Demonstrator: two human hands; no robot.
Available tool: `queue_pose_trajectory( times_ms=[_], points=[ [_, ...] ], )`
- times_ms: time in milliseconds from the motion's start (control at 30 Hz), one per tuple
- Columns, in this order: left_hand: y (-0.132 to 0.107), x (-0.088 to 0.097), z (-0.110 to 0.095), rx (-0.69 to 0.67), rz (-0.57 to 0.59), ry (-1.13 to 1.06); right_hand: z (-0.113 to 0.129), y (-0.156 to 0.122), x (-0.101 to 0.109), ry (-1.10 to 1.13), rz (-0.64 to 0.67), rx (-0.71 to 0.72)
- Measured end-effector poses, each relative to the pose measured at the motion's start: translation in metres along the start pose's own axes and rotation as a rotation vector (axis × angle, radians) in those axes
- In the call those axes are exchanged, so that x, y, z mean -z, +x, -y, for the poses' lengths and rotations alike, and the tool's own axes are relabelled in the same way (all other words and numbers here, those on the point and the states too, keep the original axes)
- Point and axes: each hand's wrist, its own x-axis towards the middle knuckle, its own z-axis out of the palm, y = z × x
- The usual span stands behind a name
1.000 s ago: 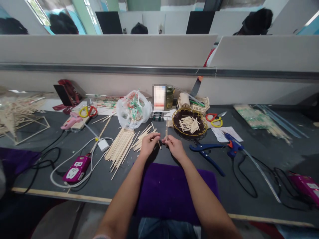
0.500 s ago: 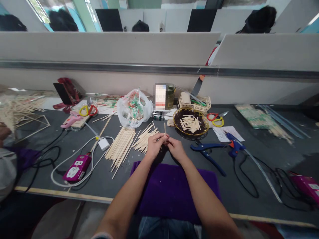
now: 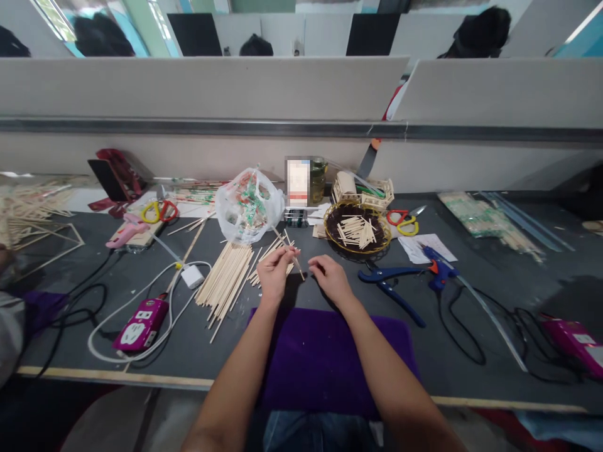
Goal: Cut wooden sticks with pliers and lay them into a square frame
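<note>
Pinched in my left hand (image 3: 274,270) is a thin wooden stick (image 3: 298,265), slanting down to the right past the fingertips. My right hand (image 3: 331,279) is just to the right, apart from the stick, its fingers curled loosely with no object visible between them. Behind and left of my left hand lies a loose bunch of short sticks (image 3: 254,276), partly hidden by it. Longer sticks (image 3: 225,276) lie side by side farther left. A dark basket with a yellow rim (image 3: 326,227) holds many short cut sticks (image 3: 357,232) beyond my right hand.
A purple cloth (image 3: 336,358) lies under my forearms. On the right are a blue cutter (image 3: 393,276), a blue glue gun (image 3: 440,267) and scissors (image 3: 409,223). Left stand a plastic bag (image 3: 226,207), a pink glue gun (image 3: 127,232) and a magenta power box (image 3: 144,323) with cables.
My hands have moved apart; both were together on an upright stick. The stick in my left hand now tilts down to the right. The view has shifted slightly.
</note>
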Motion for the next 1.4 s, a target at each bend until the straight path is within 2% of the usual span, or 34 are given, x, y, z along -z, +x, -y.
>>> queue_pose_trajectory(
  times_ms=[100,267,500,600,700,800,900,1033,1167,1400],
  points=[
    [0.003,0.003,-0.005,0.001,-0.073,-0.051,0.012,-0.002,-0.007,-0.205,0.083,-0.073],
    [0.003,0.004,-0.009,-0.024,-0.096,-0.027,0.032,-0.002,-0.018,-0.553,0.206,-0.199],
    [0.013,0.017,-0.010,-0.072,-0.191,-0.022,0.021,0.010,-0.010,-0.522,0.145,-0.363],
    [0.014,0.019,-0.005,-0.047,-0.151,0.020,0.015,0.013,-0.007,-0.526,0.103,-0.368],
    [0.008,0.012,0.001,-0.030,-0.033,0.087,0.014,0.012,-0.002,-0.431,0.022,-0.312],
    [-0.001,0.002,0.004,-0.053,0.119,0.173,0.015,0.008,0.010,-0.214,-0.083,-0.212],
    [-0.006,-0.005,0.006,-0.055,0.215,0.205,0.015,0.006,0.018,0.024,-0.115,-0.118],
    [-0.008,-0.004,0.009,-0.028,0.225,0.185,0.022,0.007,0.018,0.207,-0.144,0.010],
    [-0.008,0.000,0.012,-0.040,0.254,0.200,0.034,0.009,0.014,0.278,-0.141,0.144],
    [-0.008,-0.001,0.016,-0.037,0.344,0.212,0.034,0.007,0.018,0.340,-0.191,0.163]
  ],
)
